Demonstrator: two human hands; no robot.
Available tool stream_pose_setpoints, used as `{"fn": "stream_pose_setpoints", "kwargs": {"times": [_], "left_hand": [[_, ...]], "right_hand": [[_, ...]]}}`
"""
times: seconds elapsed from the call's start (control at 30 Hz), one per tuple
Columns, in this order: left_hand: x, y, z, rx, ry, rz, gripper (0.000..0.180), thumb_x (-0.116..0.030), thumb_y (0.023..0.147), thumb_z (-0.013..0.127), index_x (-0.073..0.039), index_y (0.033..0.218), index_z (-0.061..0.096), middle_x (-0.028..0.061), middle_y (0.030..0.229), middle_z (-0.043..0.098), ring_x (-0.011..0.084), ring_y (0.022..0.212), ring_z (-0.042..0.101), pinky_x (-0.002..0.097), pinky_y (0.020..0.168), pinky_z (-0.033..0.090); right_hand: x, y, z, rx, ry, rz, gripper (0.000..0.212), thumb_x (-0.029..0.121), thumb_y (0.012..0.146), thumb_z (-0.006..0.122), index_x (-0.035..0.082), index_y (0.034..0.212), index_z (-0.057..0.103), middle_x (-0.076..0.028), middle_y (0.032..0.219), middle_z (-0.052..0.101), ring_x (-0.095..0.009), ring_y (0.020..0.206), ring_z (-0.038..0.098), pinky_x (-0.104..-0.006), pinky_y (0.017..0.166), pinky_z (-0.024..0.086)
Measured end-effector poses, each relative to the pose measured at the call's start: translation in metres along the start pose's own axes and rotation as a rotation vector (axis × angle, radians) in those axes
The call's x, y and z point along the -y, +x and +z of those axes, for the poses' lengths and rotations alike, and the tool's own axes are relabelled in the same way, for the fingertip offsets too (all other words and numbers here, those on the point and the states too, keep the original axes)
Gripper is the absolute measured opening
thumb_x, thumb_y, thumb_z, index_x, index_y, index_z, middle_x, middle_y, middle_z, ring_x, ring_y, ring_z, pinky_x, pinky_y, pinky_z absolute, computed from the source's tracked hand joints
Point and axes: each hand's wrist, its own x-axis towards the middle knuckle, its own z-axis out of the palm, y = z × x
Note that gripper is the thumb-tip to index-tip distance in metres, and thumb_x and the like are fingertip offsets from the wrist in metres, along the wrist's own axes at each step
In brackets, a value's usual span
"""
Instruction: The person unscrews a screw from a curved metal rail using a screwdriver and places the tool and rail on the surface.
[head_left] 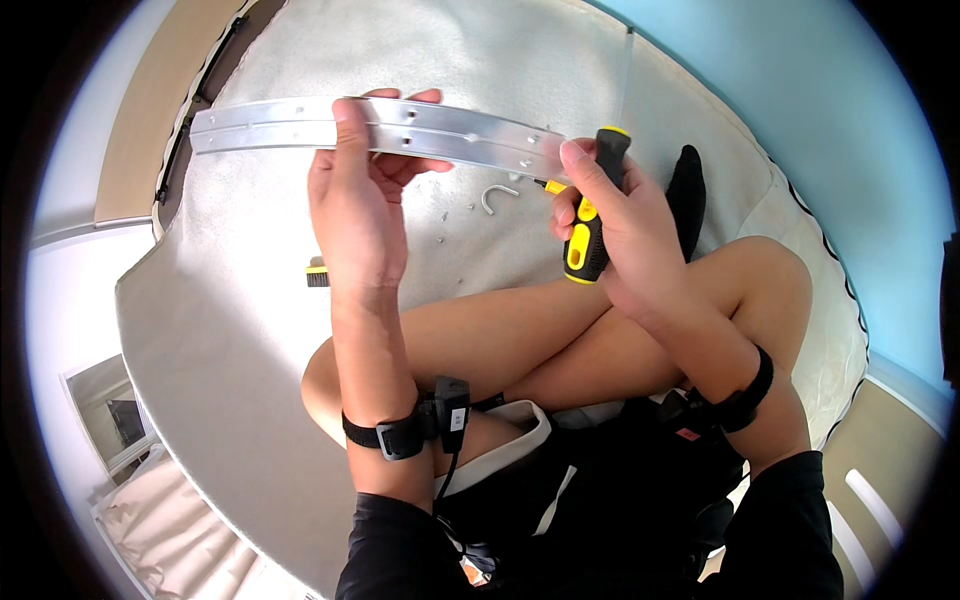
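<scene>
A long silvery metal rail point(435, 126) with small holes along it is held up level in front of me. My left hand point(355, 205) grips it left of its middle, thumb on the near face and fingers behind. In my right hand point(635, 225) is a screwdriver point(588, 235) with a black and yellow handle, its thin shaft pointing away from me. The right thumb also presses on the rail's right end. Just below that end, a yellow and black tool point(554, 187) is partly hidden by the hand.
On the pale padded bed cover point(250, 220) lie a U-shaped metal hook point(497, 198), several tiny metal pieces, and a yellow-and-black brush point(317, 276). My crossed legs point(480, 325) are near, and a black-socked foot point(688, 200) lies right of my right hand. A blue wall point(790, 110) bounds the right.
</scene>
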Motion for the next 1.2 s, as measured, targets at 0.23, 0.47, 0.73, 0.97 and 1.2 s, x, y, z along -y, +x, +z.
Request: {"fn": "stream_pose_setpoints", "kwargs": {"times": [0.23, 0.47, 0.73, 0.97, 1.2], "left_hand": [[0.013, -0.012, 0.017, 0.158, 0.059, -0.071, 0.033, -0.025, 0.085, 0.063, 0.005, 0.100, 0.062, 0.0100, 0.086, 0.065, 0.0128, 0.080, 0.059, 0.0244, 0.070, 0.049], [0.017, -0.017, 0.016, 0.137, 0.242, -0.092, 0.020, -0.019, 0.081, 0.068, 0.000, 0.086, 0.065, 0.0021, 0.077, 0.063, 0.0072, 0.071, 0.054, 0.0207, 0.067, 0.044], [0.010, 0.002, -0.004, -0.152, -0.026, 0.120, 0.017, -0.011, 0.089, 0.054, 0.003, 0.096, 0.059, 0.0117, 0.093, 0.063, 0.0204, 0.089, 0.062, 0.0327, 0.085, 0.050], [-0.001, 0.008, -0.016, -0.230, -0.059, 0.284, 0.022, -0.016, 0.090, 0.053, 0.003, 0.098, 0.059, 0.0191, 0.103, 0.061, 0.0246, 0.100, 0.060, 0.0351, 0.091, 0.047], [0.002, 0.008, -0.018, -0.199, 0.194, 0.374, 0.030, -0.023, 0.091, 0.053, 0.005, 0.097, 0.062, 0.0180, 0.099, 0.064, 0.0205, 0.098, 0.059, 0.0342, 0.093, 0.043]], "right_hand": [[0.003, 0.001, -0.003, -0.047, 0.048, -0.086, 0.019, 0.016, 0.084, 0.063, 0.007, 0.088, 0.048, -0.003, 0.072, 0.052, -0.009, 0.061, 0.049, -0.0237, 0.057, 0.040], [0.002, -0.002, 0.000, -0.019, -0.019, -0.115, 0.028, 0.021, 0.083, 0.065, 0.003, 0.096, 0.048, -0.005, 0.073, 0.056, -0.010, 0.062, 0.053, -0.0220, 0.057, 0.042], [0.001, -0.007, 0.003, 0.203, -0.197, 0.040, 0.045, 0.013, 0.088, 0.054, -0.004, 0.126, 0.037, -0.012, 0.106, 0.059, -0.017, 0.090, 0.058, -0.0292, 0.082, 0.045], [0.011, -0.022, 0.009, 0.437, -0.671, -0.083, 0.042, 0.016, 0.088, 0.056, 0.003, 0.126, 0.042, -0.002, 0.082, 0.052, -0.006, 0.064, 0.051, -0.0186, 0.058, 0.039], [0.003, -0.021, 0.010, 0.317, -0.617, -0.095, 0.037, 0.024, 0.086, 0.058, -0.001, 0.112, 0.050, -0.002, 0.074, 0.051, -0.006, 0.062, 0.046, -0.0201, 0.056, 0.038]]}}
